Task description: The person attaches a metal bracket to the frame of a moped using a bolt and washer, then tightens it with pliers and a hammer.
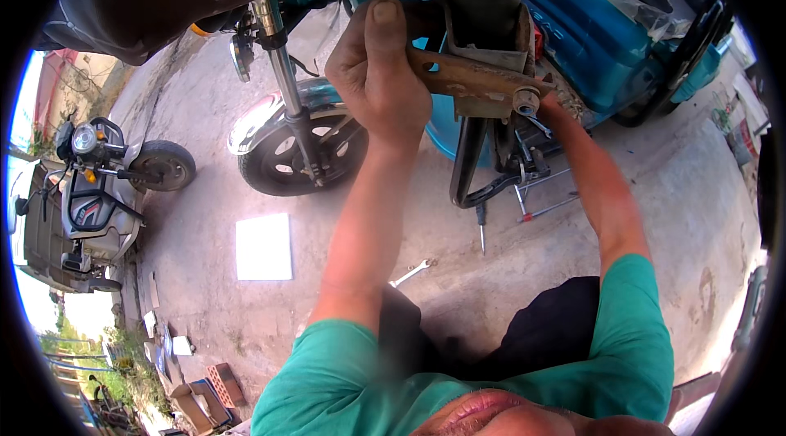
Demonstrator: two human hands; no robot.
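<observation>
My left hand (378,67) is closed at the left end of a rusty flat metal bracket (479,80), its thumb pointing up. The bracket lies across the black metal frame (468,158) of a blue vehicle. A nut on a bolt (526,100) sits at the bracket's right end, and a shiny wrench (539,122) slants down from it. My right hand (557,102) is behind that end, close to the nut and wrench. Its fingers are mostly hidden, so their grip does not show.
A front wheel (303,153) with a chrome fender stands left of the frame. On the concrete lie a screwdriver (482,230), another wrench (412,272) and a white square sheet (264,247). A three-wheeler (102,198) is parked at far left. Bricks (225,385) and a cardboard box (199,407) lie lower left.
</observation>
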